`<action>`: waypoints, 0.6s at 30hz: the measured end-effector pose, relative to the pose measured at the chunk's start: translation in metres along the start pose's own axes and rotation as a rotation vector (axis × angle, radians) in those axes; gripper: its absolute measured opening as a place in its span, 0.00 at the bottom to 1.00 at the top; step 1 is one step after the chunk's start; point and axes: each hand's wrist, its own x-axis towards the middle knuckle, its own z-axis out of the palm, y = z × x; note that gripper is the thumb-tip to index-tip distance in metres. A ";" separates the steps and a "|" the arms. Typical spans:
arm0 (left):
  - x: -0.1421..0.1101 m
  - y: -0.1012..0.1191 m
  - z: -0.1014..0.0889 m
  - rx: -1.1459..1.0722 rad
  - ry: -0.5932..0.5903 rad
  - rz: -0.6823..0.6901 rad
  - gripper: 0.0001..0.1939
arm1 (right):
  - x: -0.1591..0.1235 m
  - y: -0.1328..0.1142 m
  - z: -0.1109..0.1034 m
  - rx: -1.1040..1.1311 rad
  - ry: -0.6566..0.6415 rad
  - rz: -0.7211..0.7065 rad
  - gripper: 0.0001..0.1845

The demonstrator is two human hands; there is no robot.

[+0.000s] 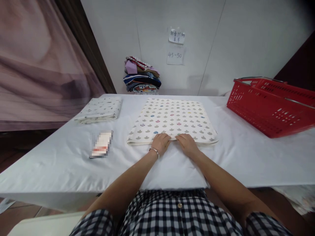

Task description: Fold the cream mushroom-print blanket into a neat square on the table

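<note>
A folded white cloth (pixel 173 114) with a small grey, blue and red boat-like print lies flat on the table in front of me. At the middle of its near edge, my left hand (pixel 161 143), with a bracelet at the wrist, has its fingers closed on the layered edge. Close beside it, my right hand (pixel 187 144) grips the same edge, fingertips over the top. The thumbs are partly hidden. Several layers show along the cloth's near side.
A second folded printed cloth (pixel 100 109) and a phone-like object (pixel 101 144), blurred out, lie to the left on the white-covered table (pixel 246 160). A red plastic basket (pixel 270 108) stands at the right. Folded fabrics (pixel 142 77) are stacked against the back wall.
</note>
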 end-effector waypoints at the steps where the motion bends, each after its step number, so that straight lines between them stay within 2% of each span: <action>1: 0.001 0.000 0.000 -0.002 0.001 0.000 0.08 | 0.000 -0.001 0.000 -0.003 -0.006 0.002 0.12; 7: 0.006 0.000 -0.003 -0.008 0.022 0.003 0.08 | 0.010 -0.010 -0.002 -0.036 -0.002 0.008 0.12; 13: -0.001 0.003 -0.010 0.017 0.150 -0.001 0.10 | 0.012 -0.001 0.001 0.028 0.039 0.036 0.11; 18: -0.012 0.011 -0.002 0.060 -0.083 0.048 0.12 | 0.010 0.003 0.001 0.045 0.091 0.034 0.11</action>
